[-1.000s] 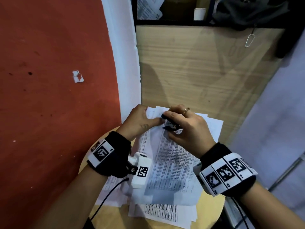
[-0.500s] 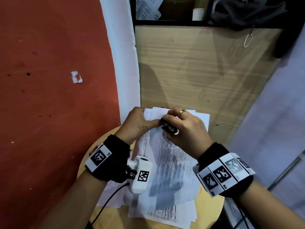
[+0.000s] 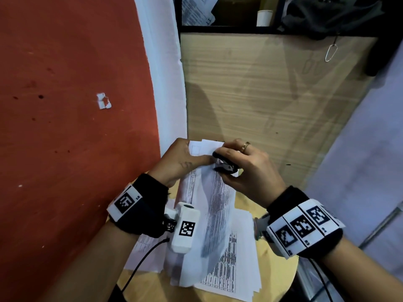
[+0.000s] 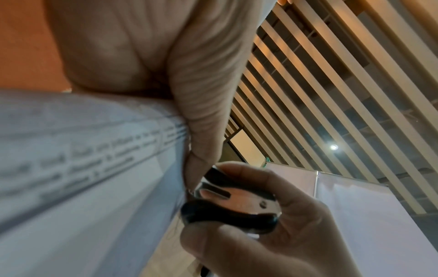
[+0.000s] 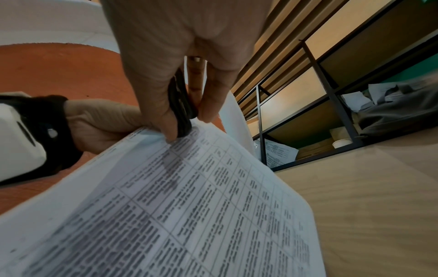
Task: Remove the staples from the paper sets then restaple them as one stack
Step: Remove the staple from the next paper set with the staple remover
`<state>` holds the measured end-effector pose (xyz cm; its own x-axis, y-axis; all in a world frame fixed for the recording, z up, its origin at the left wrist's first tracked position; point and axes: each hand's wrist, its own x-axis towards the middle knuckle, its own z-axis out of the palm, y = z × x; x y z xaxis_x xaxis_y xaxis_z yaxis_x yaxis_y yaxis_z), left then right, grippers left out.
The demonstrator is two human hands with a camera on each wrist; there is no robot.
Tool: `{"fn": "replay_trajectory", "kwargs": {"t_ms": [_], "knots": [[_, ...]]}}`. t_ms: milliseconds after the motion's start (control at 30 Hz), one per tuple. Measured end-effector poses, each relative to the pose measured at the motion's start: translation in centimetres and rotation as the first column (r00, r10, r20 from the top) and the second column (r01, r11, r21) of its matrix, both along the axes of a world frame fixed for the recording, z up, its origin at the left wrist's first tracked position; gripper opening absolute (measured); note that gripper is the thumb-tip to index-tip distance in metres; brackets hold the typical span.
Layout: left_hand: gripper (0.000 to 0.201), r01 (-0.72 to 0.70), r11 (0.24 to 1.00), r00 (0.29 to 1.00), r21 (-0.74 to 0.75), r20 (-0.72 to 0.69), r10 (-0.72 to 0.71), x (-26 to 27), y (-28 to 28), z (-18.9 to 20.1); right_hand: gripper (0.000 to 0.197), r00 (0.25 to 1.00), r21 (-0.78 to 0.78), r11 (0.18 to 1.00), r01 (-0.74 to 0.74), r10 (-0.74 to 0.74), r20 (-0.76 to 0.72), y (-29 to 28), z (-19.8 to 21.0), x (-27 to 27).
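Over a round wooden table point(image 3: 281, 277), the left hand point(image 3: 181, 160) pinches the top corner of a lifted paper set point(image 3: 216, 205), thumb laid across the printed sheet, while the right hand point(image 3: 250, 171), a ring on one finger, grips a black staple remover point(image 3: 224, 165) right at that same corner, beside the left thumb tip. More printed papers point(image 3: 237, 271) lie spread flat on the table beneath the raised sheets, and both wrists wear black bands with square-patterned markers, the left one carrying a white camera unit point(image 3: 184, 229) with a cable trailing down
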<state>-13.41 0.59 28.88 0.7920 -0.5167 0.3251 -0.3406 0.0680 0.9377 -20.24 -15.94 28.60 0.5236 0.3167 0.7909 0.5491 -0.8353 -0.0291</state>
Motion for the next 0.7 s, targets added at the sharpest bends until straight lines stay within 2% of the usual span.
{"fn": "replay_trajectory", "kwargs": {"t_ms": [267, 567, 700], "knots": [[0.032, -0.019, 1.000, 0.999, -0.007, -0.025, 0.019, -0.12, -0.02, 0.06, 0.031, 1.000, -0.014, 1.000, 0.003, -0.003, 0.024, 0.02, 0.18, -0.01], [0.037, 0.006, 1.000, 0.999, -0.023, -0.033, -0.006, 0.13, -0.12, 0.09, 0.028, 0.998, -0.078, 0.997, 0.011, -0.007, 0.057, 0.17, 0.47, 0.02], [0.032, 0.030, 0.999, 0.997, -0.038, -0.069, -0.032, 0.15, -0.14, 0.08, 0.031, 0.999, -0.095, 0.995, 0.000, 0.003, 0.033, 0.03, 0.49, 0.24]]}}
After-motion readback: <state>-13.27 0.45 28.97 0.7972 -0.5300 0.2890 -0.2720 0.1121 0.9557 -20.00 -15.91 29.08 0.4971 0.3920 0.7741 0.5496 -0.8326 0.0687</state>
